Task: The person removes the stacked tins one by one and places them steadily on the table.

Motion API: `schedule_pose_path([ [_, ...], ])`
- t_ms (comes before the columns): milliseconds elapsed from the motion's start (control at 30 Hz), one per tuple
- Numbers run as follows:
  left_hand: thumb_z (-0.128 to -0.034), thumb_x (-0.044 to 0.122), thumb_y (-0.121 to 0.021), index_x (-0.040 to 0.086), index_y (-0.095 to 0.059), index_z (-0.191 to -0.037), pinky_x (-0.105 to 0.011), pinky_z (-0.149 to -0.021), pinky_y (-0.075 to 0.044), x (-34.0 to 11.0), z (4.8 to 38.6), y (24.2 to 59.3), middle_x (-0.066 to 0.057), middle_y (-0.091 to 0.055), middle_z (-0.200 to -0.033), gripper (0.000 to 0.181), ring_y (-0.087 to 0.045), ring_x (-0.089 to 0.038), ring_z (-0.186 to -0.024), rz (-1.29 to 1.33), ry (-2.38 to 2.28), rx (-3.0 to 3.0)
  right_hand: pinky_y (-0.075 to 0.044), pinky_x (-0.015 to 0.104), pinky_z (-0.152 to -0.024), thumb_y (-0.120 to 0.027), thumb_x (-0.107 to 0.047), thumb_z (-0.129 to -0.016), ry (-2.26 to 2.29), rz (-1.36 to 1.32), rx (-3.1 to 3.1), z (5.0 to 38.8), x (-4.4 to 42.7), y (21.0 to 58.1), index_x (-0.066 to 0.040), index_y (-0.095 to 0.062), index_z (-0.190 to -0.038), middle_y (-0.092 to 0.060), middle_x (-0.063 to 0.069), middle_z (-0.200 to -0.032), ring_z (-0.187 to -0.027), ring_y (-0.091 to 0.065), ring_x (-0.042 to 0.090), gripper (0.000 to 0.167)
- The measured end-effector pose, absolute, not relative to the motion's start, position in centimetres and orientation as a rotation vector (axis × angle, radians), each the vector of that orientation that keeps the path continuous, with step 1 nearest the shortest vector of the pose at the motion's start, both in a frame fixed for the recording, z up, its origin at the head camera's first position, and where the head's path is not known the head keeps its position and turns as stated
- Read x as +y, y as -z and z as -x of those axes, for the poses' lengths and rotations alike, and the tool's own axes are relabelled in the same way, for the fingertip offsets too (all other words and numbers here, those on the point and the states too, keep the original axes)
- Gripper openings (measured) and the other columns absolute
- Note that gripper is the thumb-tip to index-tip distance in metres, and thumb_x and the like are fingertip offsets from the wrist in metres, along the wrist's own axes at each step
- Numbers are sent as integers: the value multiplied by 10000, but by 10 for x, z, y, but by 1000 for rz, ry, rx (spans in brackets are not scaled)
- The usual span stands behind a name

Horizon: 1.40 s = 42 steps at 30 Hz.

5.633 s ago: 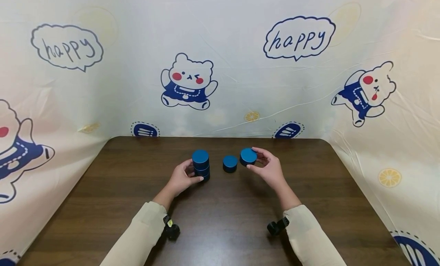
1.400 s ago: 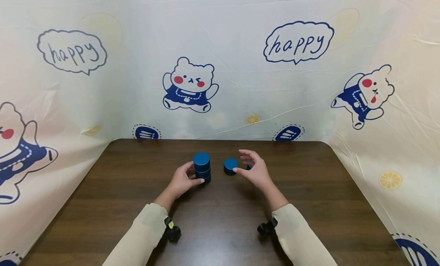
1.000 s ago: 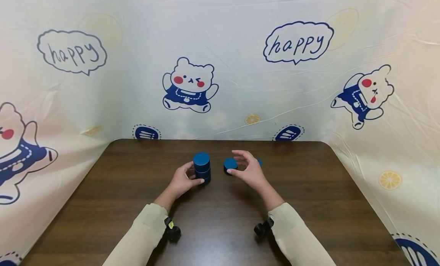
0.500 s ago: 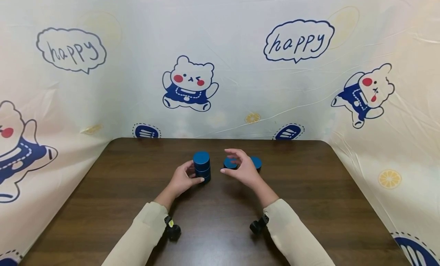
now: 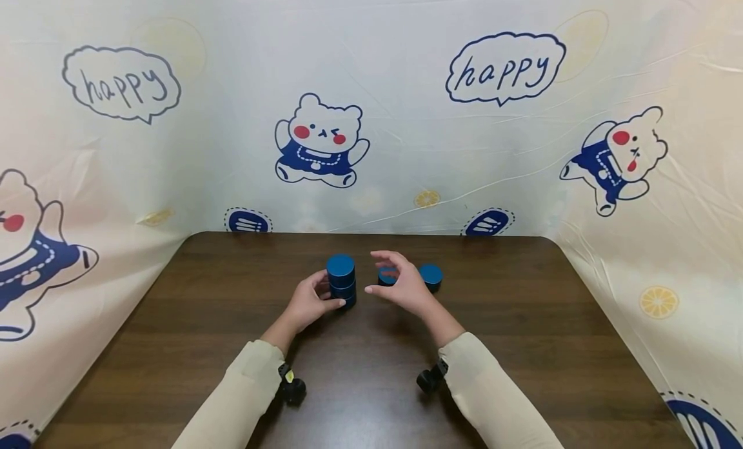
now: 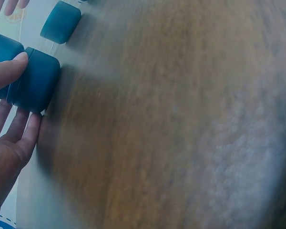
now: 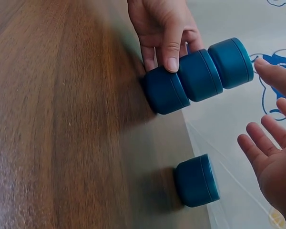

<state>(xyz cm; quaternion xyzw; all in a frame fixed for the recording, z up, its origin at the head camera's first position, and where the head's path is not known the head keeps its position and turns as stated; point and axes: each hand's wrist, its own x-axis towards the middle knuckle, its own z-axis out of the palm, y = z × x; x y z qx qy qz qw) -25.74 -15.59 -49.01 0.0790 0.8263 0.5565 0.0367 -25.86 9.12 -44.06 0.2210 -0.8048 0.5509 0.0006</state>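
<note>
Three dark blue round lidded tins stand in an upright stack point(image 5: 341, 271) toward the back of the table. My left hand point(image 5: 306, 302) holds the stack low down, thumb on the near side and fingers behind; the right wrist view shows this hand point(image 7: 164, 26) from the other side. To the right sits a single blue tin point(image 5: 383, 279), partly hidden behind my right hand point(image 5: 407, 289). That hand is raised with fingers and thumb spread apart, nothing between them. Another blue tin point(image 5: 431, 276) rests on the table farther right, beyond the right hand.
The brown wooden table point(image 5: 371, 371) ends at a pale printed cloth point(image 5: 406, 146) hung behind and along both sides. A small black camera is strapped to each wrist, close above the tabletop.
Several seconds back my right hand held a blue tin; that tin now stands on the table at right. The right hand has moved left, past the single tin, toward the stack. The left hand stays put.
</note>
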Motion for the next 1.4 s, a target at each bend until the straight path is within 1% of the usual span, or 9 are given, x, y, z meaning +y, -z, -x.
schedule_pose_path([
  [67,-777,72,-827,102,-525,-1365,-453,-988,-475,-156,257,491,-133,-588,-1294,662,-563,-338,-1191,-233,-1714,2530,-466,477,-1002,-832,-191,-791,-1727,-698,-2533,259,89,441,-168,-523,-1372,-504,114,-1391,-1226,-530,301,659],
  [233,-781,80,-826,96,-522,-1368,-462,-987,-473,-156,258,492,-144,-590,-1294,661,-564,-354,-1188,-239,-1725,2527,-453,504,-1009,-823,-160,-800,-1741,-716,-2526,261,84,439,-120,-500,-1394,-490,126,-1397,-1241,-510,342,678],
  [400,-778,82,-828,97,-525,-1367,-459,-984,-474,-156,259,492,-147,-592,-1294,663,-568,-357,-1184,-245,-1726,2525,-445,507,-1017,-821,-154,-802,-1760,-735,-2527,262,77,438,-147,-503,-1389,-490,89,-1395,-1232,-519,309,668],
  [467,-777,80,-829,97,-529,-1364,-455,-985,-473,-155,259,492,-147,-594,-1292,660,-570,-356,-1184,-248,-1728,2524,-448,488,-1018,-824,-136,-796,-1758,-748,-2522,263,74,437,-140,-505,-1387,-491,68,-1390,-1230,-522,298,673],
  [600,-777,73,-827,91,-529,-1365,-452,-988,-470,-155,259,491,-153,-592,-1293,659,-572,-356,-1183,-255,-1731,2522,-458,457,-1016,-829,-97,-783,-1740,-774,-2513,266,67,437,-120,-503,-1386,-489,76,-1386,-1243,-511,340,686],
  [933,-778,59,-823,81,-537,-1354,-450,-986,-473,-156,257,490,-158,-597,-1278,644,-585,-349,-1165,-278,-1740,2521,-480,422,-995,-835,-149,-785,-1734,-747,-2558,270,53,439,-137,-513,-1381,-503,60,-1388,-1221,-547,287,677],
  [1233,-767,28,-823,66,-544,-1341,-444,-988,-473,-157,258,490,-160,-599,-1269,639,-586,-342,-1164,-293,-1765,2504,-474,506,-983,-821,-133,-798,-1813,-709,-2532,271,45,442,-147,-542,-1362,-529,84,-1358,-1189,-558,317,629],
  [1400,-767,17,-819,57,-543,-1341,-440,-984,-478,-157,259,491,-163,-603,-1262,638,-590,-341,-1159,-318,-1767,2504,-486,506,-967,-816,-159,-806,-1789,-692,-2554,271,42,444,-114,-527,-1380,-533,88,-1355,-1167,-566,323,643],
])
